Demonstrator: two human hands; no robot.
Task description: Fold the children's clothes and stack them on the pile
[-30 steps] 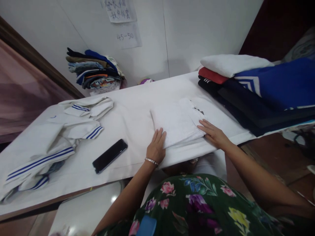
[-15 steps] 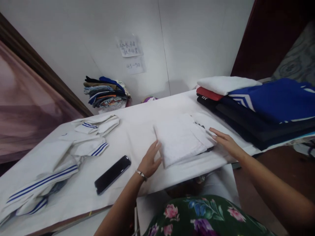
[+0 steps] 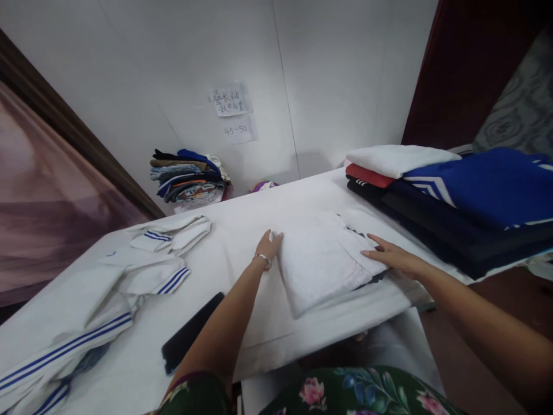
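Observation:
A folded white garment (image 3: 322, 259) lies on the white-covered table in front of me, with dark edging showing along its right side. My left hand (image 3: 268, 245), with a bracelet at the wrist, pinches the garment's far left corner between thumb and fingers. At the opposite side, my right hand (image 3: 393, 256) touches the right edge, its fingers stretched out and apart. A dark phone (image 3: 190, 331) lies left of the garment, partly hidden behind my left forearm.
A white garment with blue stripes (image 3: 103, 288) spreads over the table's left side. Folded dark clothes (image 3: 415, 225) are stacked at the right, topped by blue, red and white pieces. Another clothes pile (image 3: 190, 178) stands by the wall beneath paper signs (image 3: 233, 109).
My left hand has moved away from me along the garment's left edge to its far corner and closed there. My right hand has come onto the right edge. The view has shifted slightly.

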